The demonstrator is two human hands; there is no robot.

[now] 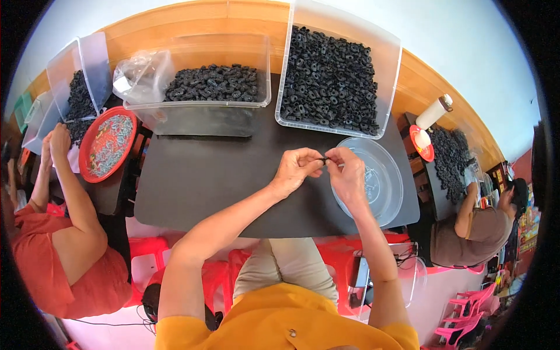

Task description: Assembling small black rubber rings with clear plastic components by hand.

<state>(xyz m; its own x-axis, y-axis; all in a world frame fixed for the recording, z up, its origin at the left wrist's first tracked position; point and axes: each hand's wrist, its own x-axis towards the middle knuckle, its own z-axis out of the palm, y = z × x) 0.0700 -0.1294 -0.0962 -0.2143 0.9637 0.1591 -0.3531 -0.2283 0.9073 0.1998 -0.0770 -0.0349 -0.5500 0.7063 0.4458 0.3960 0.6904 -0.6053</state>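
Over the dark table [204,181], my left hand [296,168] and my right hand [348,173] meet fingertip to fingertip. Between them is a small black part [324,160], pinched by thumb and fingers from both sides; its exact shape is too small to tell. My right hand hovers at the left rim of a clear round basin [392,201], where a few small pale pieces [371,185] lie at the bottom. Beyond my hands a large clear bin [378,133] leans, filled with small black plastic parts [329,76].
A second clear bin [198,119] of black parts [216,81] stands far left, a plastic bag [143,76] over its corner. Further left, a red tray [87,170] holds small metal pieces. People sit at both sides: a red shirt [76,262], a brown shirt [472,236]. A bottle [434,112] stands right.
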